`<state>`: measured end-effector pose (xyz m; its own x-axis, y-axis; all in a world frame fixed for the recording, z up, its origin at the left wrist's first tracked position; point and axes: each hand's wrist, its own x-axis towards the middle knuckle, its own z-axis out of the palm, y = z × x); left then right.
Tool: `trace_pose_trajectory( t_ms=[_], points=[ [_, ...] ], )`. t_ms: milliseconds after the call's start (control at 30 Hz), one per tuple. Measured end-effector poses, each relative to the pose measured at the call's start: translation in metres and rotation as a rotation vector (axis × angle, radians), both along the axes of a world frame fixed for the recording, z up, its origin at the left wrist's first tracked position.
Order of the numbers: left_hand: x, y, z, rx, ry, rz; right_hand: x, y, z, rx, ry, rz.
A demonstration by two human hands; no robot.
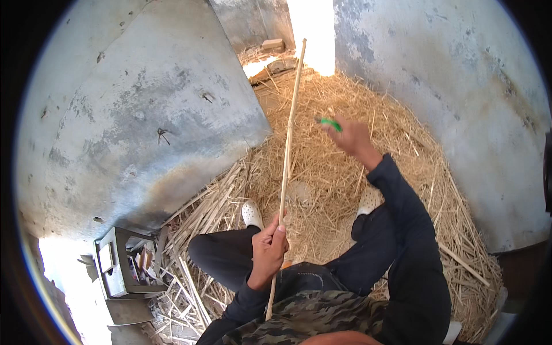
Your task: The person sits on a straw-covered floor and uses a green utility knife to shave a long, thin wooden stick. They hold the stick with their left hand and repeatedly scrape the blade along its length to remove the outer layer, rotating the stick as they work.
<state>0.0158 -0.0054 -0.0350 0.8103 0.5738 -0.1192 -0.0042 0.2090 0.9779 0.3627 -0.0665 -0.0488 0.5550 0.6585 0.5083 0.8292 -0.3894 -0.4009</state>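
Note:
My left hand (pixel 270 246) is closed around a long, thin, pale stick (pixel 289 135), gripping it near its lower end. The stick rises slightly tilted, its tip by the bright gap between the walls and its bottom end near my lap. Out in front and to the right, my right hand (pixel 349 138) is closed on a small green-handled knife (pixel 330 124). The knife's dark end points left toward the stick, with a space between them; motion smears its shape, so the blade is not clear.
Straw and shavings (pixel 339 167) cover the floor around my pale clogs (pixel 252 214). Split sticks (pixel 210 198) are heaped at the left. A dark-framed cabinet (pixel 118 261) holding odds and ends stands at the lower left. Weathered walls (pixel 155 103) close in both sides.

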Motion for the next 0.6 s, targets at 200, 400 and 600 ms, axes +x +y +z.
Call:
trace_pose_trajectory(
  t_ms=[200,400,600],
  points=[
    [0.005,-0.016,0.001,-0.043,-0.040,0.035,-0.057,0.004,-0.006,0.081,-0.116,0.204],
    [0.002,-0.013,0.005,-0.014,-0.058,0.032,-0.047,0.006,-0.002,0.238,-0.207,0.279],
    [-0.003,-0.026,0.005,0.058,0.032,-0.032,-0.041,0.012,-0.005,-0.003,-0.190,0.095]
  ],
)
